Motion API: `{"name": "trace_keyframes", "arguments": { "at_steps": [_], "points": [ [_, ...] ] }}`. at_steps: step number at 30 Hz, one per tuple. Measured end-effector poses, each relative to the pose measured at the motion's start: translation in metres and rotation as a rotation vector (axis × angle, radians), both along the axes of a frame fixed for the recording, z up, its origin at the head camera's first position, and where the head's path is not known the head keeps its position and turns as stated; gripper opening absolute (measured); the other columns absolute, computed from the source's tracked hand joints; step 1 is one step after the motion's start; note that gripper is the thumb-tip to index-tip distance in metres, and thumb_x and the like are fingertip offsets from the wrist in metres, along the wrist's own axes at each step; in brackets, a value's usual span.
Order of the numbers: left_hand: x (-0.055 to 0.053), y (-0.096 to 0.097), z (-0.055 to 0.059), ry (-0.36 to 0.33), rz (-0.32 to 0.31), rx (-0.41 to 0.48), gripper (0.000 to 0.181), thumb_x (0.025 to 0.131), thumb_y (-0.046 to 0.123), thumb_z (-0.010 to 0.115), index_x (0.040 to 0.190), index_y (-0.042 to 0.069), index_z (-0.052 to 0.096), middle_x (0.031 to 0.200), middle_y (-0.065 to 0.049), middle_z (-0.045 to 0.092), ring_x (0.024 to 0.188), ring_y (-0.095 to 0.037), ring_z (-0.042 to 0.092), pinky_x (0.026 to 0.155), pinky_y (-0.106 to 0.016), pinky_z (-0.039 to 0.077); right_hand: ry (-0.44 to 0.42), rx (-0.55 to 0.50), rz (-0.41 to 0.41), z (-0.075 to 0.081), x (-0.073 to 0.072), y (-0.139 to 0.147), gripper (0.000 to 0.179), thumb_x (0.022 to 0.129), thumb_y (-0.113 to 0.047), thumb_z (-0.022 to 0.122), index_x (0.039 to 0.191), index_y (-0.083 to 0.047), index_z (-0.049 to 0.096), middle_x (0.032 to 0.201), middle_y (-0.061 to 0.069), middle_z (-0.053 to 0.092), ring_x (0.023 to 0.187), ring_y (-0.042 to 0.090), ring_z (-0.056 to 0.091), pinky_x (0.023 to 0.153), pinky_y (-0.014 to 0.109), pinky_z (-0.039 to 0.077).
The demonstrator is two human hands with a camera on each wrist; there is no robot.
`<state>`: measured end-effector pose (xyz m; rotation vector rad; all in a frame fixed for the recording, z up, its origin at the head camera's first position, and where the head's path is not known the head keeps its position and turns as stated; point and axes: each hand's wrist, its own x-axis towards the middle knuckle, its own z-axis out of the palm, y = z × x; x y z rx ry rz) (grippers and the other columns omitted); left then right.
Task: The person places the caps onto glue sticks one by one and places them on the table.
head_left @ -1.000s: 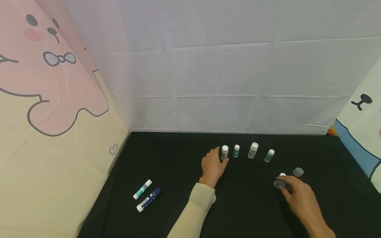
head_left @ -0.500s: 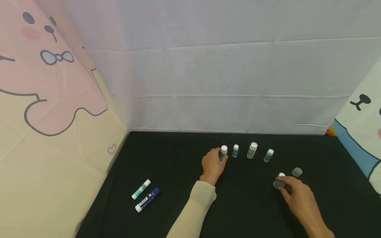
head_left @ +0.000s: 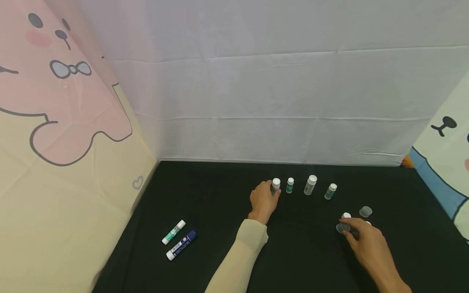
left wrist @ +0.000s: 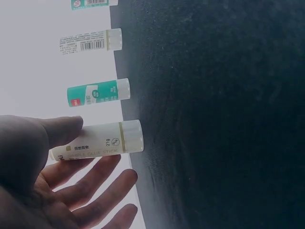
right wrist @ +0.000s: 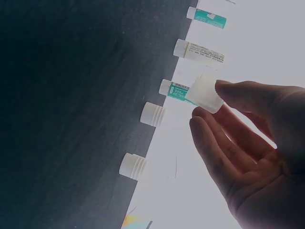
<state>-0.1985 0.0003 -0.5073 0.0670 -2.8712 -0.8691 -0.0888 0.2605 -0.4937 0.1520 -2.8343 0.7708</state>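
Note:
My left hand [head_left: 263, 201] holds an upright white glue stick [left wrist: 102, 141] between thumb and index finger, its other fingers loosely extended. White-topped and upright, it is the leftmost of a row. Beside it stand a small green glue stick [head_left: 290, 186], a larger white one [head_left: 310, 185] and another green one [head_left: 330, 191]. My right hand [head_left: 368, 242] pinches a clear ribbed cap [right wrist: 206, 93] between thumb and fingertips. Just past those fingers, two white grooved pieces, a nearer-left one [right wrist: 152, 114] and a right one [right wrist: 132, 166], stand on the cloth.
A green-and-white glue stick [head_left: 174, 232] and a dark blue one [head_left: 181, 245] lie on the left of the black cloth [head_left: 205, 195]. Another round clear piece [head_left: 365, 211] is behind my right hand. A white sheet [head_left: 238, 101] hangs along the back, with printed side panels.
My left thumb and fingers have closed in a little on the white glue stick and cover more of it. My right hand stays almost where it was. The view has shifted slightly.

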Motion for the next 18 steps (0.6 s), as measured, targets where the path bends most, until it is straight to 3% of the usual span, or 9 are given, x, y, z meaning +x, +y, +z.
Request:
{"name": "trace_keyframes", "arguments": {
  "at_steps": [10,18],
  "points": [
    [0.009,-0.004,0.0,0.061,-0.034,0.046,0.022,0.098,0.025,0.078,0.114,0.011,0.078,0.105,-0.005,0.08,0.091,-0.024,0.075,0.085,-0.044,0.057,0.031,-0.014,0.013,0.001,0.001,-0.005,0.034,0.079,0.009,0.083,0.111,-0.002,0.077,0.112,0.029,0.072,0.09,0.045,0.072,0.076,0.066,0.055],
    [0.024,-0.008,0.0,0.196,-0.052,-0.084,0.028,0.094,0.024,0.082,0.12,0.013,0.079,0.104,-0.004,0.078,0.093,-0.022,0.075,0.083,-0.038,0.058,0.11,-0.031,0.045,-0.001,0.003,-0.013,0.035,0.076,0.011,0.085,0.107,-0.003,0.077,0.108,0.025,0.074,0.084,0.04,0.074,0.074,0.064,0.056]
  ]
}}
